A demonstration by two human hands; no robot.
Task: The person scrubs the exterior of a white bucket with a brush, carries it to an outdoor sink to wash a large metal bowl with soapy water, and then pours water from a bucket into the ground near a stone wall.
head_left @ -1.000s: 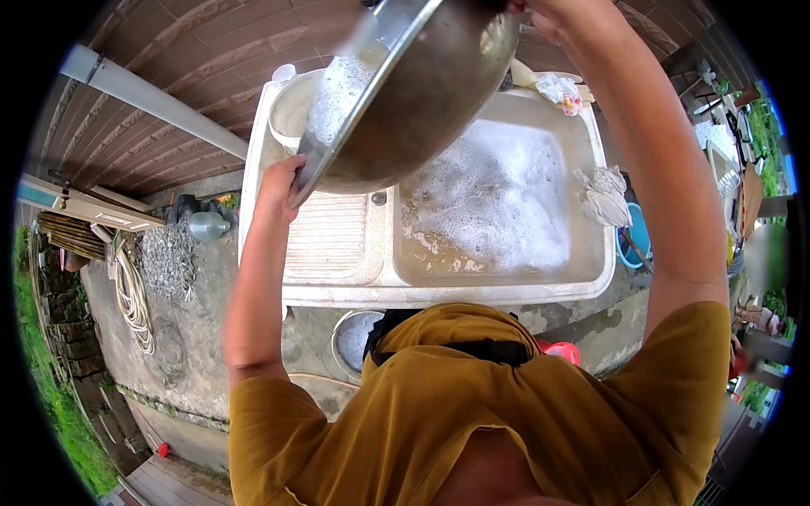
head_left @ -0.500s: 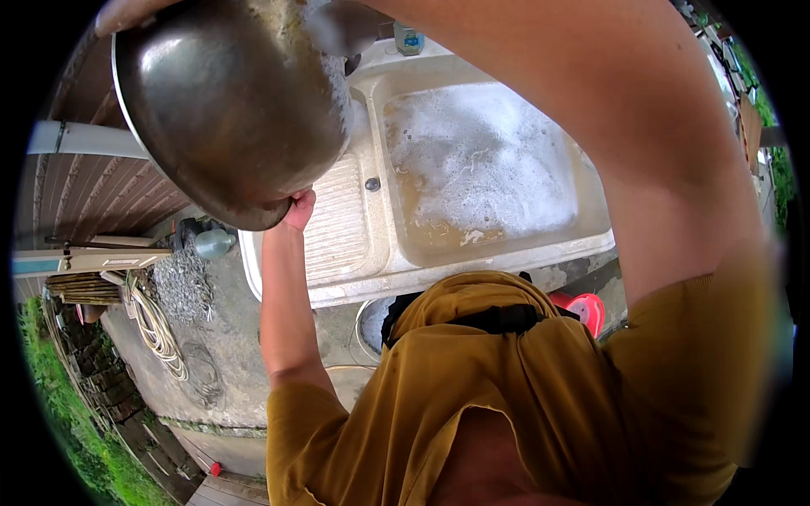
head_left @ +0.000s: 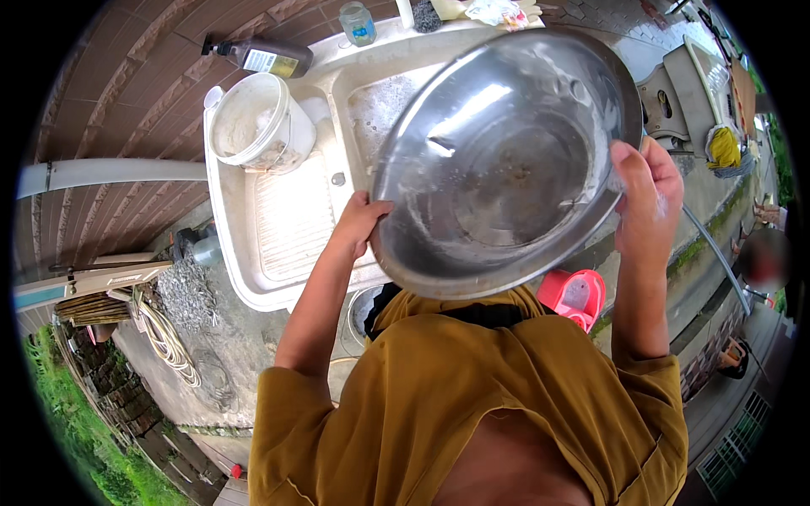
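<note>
A large steel basin (head_left: 506, 160) fills the upper middle of the view, tilted with its wet, soapy inside facing me. My left hand (head_left: 363, 221) grips its lower left rim. My right hand (head_left: 645, 190), wet with suds, grips its right rim. The basin hangs above a white outdoor sink (head_left: 278, 219) and hides most of the sink's bowl. My mustard-yellow shirt (head_left: 472, 396) fills the lower part of the view.
A white bucket (head_left: 253, 122) stands on the sink's left side by the ribbed drainboard. A dark pump bottle (head_left: 266, 57) and a small jar (head_left: 358, 23) sit at the back. A red plastic container (head_left: 575, 295) lies on the ground right. Coiled hose (head_left: 164, 337) lies left.
The basin has swung from the upper left, underside toward me, to the middle right with its inside now facing me. Both hands stayed on its rim.
</note>
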